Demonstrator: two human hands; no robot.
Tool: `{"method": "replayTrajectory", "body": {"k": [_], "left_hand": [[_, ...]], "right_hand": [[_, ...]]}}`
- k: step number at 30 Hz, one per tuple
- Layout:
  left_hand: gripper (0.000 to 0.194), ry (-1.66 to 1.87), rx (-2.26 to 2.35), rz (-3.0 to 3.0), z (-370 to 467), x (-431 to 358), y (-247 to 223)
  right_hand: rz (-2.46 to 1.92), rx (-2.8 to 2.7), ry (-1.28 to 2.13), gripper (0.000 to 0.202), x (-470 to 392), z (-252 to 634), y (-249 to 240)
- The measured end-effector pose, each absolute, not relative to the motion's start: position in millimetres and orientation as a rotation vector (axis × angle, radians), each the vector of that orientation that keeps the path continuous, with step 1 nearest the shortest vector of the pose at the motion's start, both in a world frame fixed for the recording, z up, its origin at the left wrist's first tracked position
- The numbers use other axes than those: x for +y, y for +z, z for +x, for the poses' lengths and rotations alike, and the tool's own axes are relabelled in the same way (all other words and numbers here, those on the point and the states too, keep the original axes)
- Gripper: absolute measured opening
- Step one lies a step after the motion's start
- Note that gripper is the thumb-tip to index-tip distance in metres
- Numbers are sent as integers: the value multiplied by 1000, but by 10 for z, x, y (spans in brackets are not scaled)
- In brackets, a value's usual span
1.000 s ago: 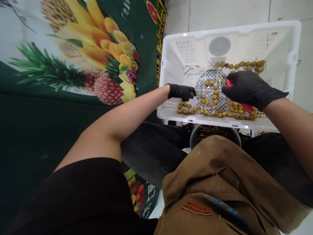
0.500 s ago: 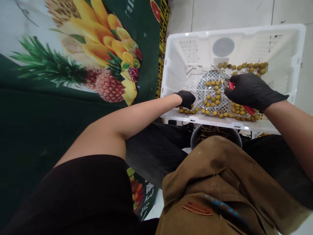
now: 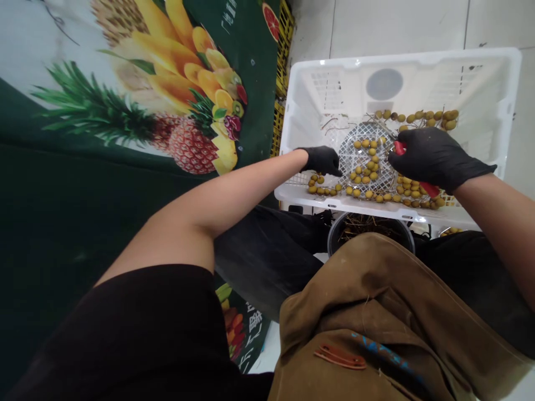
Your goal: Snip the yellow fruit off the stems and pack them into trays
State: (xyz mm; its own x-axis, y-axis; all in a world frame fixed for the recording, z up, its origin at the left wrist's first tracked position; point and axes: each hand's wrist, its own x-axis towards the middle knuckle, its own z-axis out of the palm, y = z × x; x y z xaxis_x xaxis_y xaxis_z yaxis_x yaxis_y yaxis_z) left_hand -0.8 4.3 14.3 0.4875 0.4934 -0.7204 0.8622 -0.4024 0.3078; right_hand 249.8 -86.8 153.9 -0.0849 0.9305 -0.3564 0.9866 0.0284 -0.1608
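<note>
My right hand (image 3: 432,157), in a black glove, is closed around red-handled shears (image 3: 400,148); their handle shows on both sides of the fist, and the blades are hard to make out. My left hand (image 3: 324,160), gloved in black too, hangs over the left part of a white plastic crate (image 3: 359,204). Its fingers are curled in, and whatever they hold is hidden. Beneath both hands lie small round yellow-brown fruits like longans (image 3: 368,151), in rows and clusters on the crate's bottom. A clear plastic container seems to surround the middle ones.
Below the crate's near edge stands a dark bucket (image 3: 334,236) with twigs in it. A printed fruit banner (image 3: 188,189) covers the left side, with yellow crates (image 3: 279,120) behind its edge. Loose stems (image 3: 330,123) lie in the crate's far left corner.
My left hand has lifted up and slightly right, away from the fruits at the crate's near left, uncovering some of them. My right hand stays nearly in place with the shears.
</note>
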Motion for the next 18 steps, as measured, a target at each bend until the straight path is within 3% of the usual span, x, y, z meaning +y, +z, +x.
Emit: {"method": "replayTrajectory", "body": {"k": [3,7,18], "left_hand": [[52,-809,1016,2110,99,-217,70],[64,-781,992,2162,186,-415,10],[68,-763,921,1966,-20,57,-6]], "right_hand": [[1998,2128,-530,31,-879,2466,1567],[1977,2134,-514,29,-882,2441,1560],[1993,2073,-566,35,-860,2475,1585]]}}
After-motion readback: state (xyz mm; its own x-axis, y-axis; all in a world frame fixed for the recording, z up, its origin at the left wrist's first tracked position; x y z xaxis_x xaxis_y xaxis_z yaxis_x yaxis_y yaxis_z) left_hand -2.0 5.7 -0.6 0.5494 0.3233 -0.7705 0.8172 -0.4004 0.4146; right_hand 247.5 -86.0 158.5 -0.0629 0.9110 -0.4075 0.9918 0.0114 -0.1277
